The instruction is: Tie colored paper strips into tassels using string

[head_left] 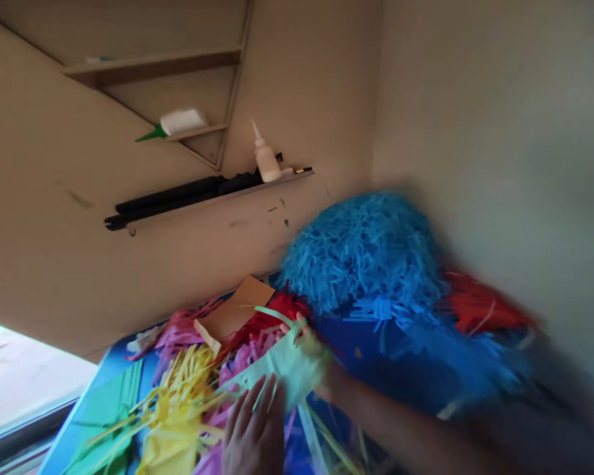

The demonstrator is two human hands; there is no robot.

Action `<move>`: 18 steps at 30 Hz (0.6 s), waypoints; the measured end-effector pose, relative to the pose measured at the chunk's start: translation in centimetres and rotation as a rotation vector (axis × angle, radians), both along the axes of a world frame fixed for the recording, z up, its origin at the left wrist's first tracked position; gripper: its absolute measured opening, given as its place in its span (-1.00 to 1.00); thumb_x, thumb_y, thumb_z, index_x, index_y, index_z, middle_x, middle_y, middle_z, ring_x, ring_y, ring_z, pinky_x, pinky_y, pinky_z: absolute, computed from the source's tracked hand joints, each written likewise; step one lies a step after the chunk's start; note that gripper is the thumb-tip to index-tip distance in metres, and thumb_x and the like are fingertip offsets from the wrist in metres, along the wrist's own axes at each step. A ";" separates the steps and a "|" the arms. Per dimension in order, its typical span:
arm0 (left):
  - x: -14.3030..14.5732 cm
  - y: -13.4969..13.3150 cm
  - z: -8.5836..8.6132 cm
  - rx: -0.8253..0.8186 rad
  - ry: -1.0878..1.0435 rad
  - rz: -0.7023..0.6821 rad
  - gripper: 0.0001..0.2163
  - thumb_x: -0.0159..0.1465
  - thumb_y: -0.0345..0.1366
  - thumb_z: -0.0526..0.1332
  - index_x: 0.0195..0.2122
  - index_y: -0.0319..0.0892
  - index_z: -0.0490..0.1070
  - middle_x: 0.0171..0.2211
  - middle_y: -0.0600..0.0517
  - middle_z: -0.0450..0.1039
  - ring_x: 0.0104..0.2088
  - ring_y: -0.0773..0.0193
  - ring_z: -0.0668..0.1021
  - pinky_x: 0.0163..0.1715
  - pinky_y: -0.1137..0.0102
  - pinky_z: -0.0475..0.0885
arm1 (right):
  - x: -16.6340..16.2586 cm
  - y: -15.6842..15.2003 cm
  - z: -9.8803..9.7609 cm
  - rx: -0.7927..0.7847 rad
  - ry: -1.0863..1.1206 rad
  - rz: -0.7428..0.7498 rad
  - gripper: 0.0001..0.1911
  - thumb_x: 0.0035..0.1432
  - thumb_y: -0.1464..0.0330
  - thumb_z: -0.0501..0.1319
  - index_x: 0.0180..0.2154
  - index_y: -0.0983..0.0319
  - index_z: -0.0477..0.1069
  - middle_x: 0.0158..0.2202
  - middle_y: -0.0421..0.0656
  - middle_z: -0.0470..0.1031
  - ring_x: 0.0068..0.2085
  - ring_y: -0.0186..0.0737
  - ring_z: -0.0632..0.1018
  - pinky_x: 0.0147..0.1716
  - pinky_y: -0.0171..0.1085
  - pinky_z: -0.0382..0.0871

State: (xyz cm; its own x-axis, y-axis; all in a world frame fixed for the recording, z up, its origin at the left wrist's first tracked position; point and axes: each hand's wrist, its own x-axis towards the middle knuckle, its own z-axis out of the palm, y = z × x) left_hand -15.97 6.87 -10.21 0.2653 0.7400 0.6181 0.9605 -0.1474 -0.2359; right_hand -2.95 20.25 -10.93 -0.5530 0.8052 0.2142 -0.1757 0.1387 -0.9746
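A pale green sheet of paper (277, 366) with cut strips at its edges is at the lower middle of the head view. My right hand (324, 369) reaches in from the right and holds it, with the fingers curled partly behind the sheet and the hand smeared by motion. From below, my left hand (255, 425) rests its outstretched fingers on the lower left of the same sheet. Beneath and around my hands lie yellow fringed paper (175, 409), pink fringed paper (240, 363) and red fringed paper (284, 307).
A rounded object covered in blue paper fringe (363, 251) sits on the blue table (339, 336) in the wall corner. Red paper (485, 303), green paper (103, 409) and brown cardboard (240, 307) lie about. A wall shelf (297, 177) carries a glue bottle (266, 158).
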 end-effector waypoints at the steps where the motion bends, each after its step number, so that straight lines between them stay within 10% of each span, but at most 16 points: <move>1: 0.7 0.8 -1.1 -0.014 -0.004 -0.064 -0.45 0.26 -0.51 0.05 0.27 0.02 0.23 0.08 0.01 0.52 0.07 0.12 0.53 0.05 0.18 0.39 | 2.0 0.9 -0.6 -0.070 0.045 -0.014 -0.60 0.44 0.22 -0.16 0.17 0.12 0.23 0.13 -0.02 0.41 0.03 -0.08 0.52 -0.06 0.01 0.47; 7: 5.3 3.4 -7.5 -0.216 -0.150 -0.217 -0.59 0.25 -0.54 0.02 0.00 -0.05 0.49 0.03 0.00 0.56 0.09 0.14 0.53 0.07 0.22 0.47 | 18.5 6.8 -1.3 -0.392 0.229 -0.310 -0.59 0.17 0.24 0.06 0.05 0.15 0.29 0.08 -0.01 0.46 0.09 -0.06 0.51 0.04 0.10 0.40; 10: 7.0 3.5 -9.1 -0.345 -0.217 -0.197 -0.60 0.23 -0.54 0.06 -0.01 -0.05 0.50 0.02 -0.01 0.56 0.07 0.14 0.55 0.06 0.24 0.49 | 23.6 7.0 -0.4 -0.070 0.051 -0.947 -0.60 0.16 0.19 0.12 0.02 0.17 0.30 0.00 -0.02 0.48 0.04 -0.02 0.52 0.02 0.11 0.40; 12: 7.9 3.5 -9.1 -0.435 -0.238 -0.169 -0.58 0.22 -0.54 0.09 0.03 -0.05 0.48 0.05 -0.02 0.54 0.08 0.11 0.54 0.07 0.22 0.49 | 23.5 5.0 -0.3 0.324 -0.165 -1.099 -0.53 0.18 0.19 0.16 0.10 0.18 0.27 0.06 0.00 0.43 0.13 0.00 0.45 0.10 0.11 0.32; 16: 9.5 3.9 -7.6 -0.645 -0.321 -0.097 -0.57 0.24 -0.51 0.11 0.08 0.00 0.44 0.08 -0.01 0.52 0.10 0.07 0.52 0.12 0.09 0.43 | 18.2 -0.2 -2.8 0.716 -0.590 -0.015 -0.46 0.12 0.23 0.25 0.15 0.14 0.32 0.10 0.01 0.45 0.14 0.02 0.44 0.20 0.07 0.20; 18: 9.7 4.0 -6.7 -0.724 -0.390 -0.060 -0.56 0.25 -0.53 0.08 0.08 0.03 0.44 0.06 0.01 0.53 0.09 0.10 0.54 0.15 0.08 0.39 | 16.0 -1.0 -4.5 0.698 -0.684 0.238 -0.44 0.08 0.31 0.28 0.15 0.18 0.32 0.11 0.02 0.46 0.15 0.00 0.44 0.22 0.05 0.14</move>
State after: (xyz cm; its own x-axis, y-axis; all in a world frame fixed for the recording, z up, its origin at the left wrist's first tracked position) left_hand -6.27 10.85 -16.93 0.1824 0.9820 0.0494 0.9394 -0.1889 0.2861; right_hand 13.06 19.22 -15.47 -0.8642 0.4727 0.1724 0.2935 0.7518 -0.5905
